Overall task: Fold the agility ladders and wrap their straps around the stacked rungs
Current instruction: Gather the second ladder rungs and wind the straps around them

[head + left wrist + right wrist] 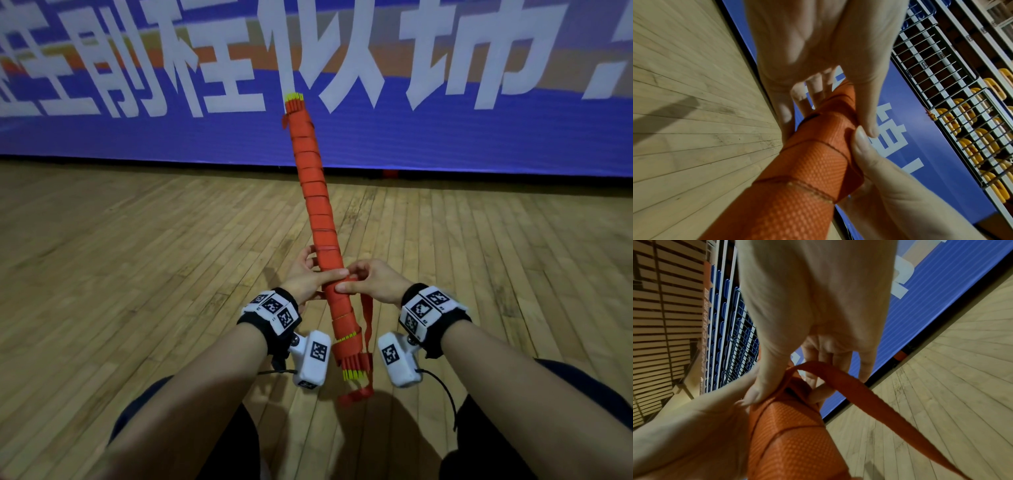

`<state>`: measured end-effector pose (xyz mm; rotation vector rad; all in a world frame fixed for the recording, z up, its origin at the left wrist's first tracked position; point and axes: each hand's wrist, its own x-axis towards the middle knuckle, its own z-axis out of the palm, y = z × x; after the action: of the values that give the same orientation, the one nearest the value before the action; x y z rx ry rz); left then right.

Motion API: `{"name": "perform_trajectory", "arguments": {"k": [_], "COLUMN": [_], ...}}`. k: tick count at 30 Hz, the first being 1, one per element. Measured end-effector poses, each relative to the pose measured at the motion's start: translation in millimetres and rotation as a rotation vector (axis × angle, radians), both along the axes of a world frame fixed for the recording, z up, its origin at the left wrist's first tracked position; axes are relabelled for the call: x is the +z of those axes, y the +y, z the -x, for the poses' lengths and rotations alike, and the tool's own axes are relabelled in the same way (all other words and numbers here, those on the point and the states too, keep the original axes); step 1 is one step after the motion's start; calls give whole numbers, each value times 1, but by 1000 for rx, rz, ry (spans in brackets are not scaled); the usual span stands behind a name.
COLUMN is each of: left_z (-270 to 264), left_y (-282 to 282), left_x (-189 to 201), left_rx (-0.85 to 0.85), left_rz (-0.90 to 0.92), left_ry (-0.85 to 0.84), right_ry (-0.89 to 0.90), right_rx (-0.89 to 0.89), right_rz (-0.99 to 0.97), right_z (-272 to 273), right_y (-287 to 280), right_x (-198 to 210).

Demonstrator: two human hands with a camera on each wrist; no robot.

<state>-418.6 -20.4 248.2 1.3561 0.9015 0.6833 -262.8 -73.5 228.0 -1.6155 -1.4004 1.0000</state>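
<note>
We hold the bundle of stacked rungs [317, 219] off the wooden floor [137, 240], its long axis running from 6 o'clock near our lap to 12 o'clock toward the blue banner [445, 137]. Orange strap already spirals along nearly its whole length, so we judge the wrapping close to done. Our left hand [308, 274] grasps the bundle from 9 o'clock, thumb laid across the top turn to keep the winding from slackening. Our right hand [371, 279] meets it from 3 o'clock, thumb pressing the same turn while its fingers curl around the loose strap tail [869, 394]. The tail hangs toward 5 o'clock beside the bundle, kept free for the next turn or a tuck
</note>
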Motion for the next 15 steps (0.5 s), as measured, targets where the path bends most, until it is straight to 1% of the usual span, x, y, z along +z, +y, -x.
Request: {"name": "perform_trajectory", "arguments": {"k": [4,7,12,15], "left_z": [1,3,4,4], "left_y": [1,2,1,1], "left_x": [-2,-2,1,0], "left_rx": [-2,-33,-136,-194], "left_rz": [2,0,22,41], "left_ry": [17,15,9,16], "right_ry": [-22,-3,10,21], "right_rx": [5,72,96,148], "right_rz": [5,33,76,117], "right_z": [1,-5,-10,-12], "right_y": [0,-2,0,-1], "right_x": [1,5,2,0]}}
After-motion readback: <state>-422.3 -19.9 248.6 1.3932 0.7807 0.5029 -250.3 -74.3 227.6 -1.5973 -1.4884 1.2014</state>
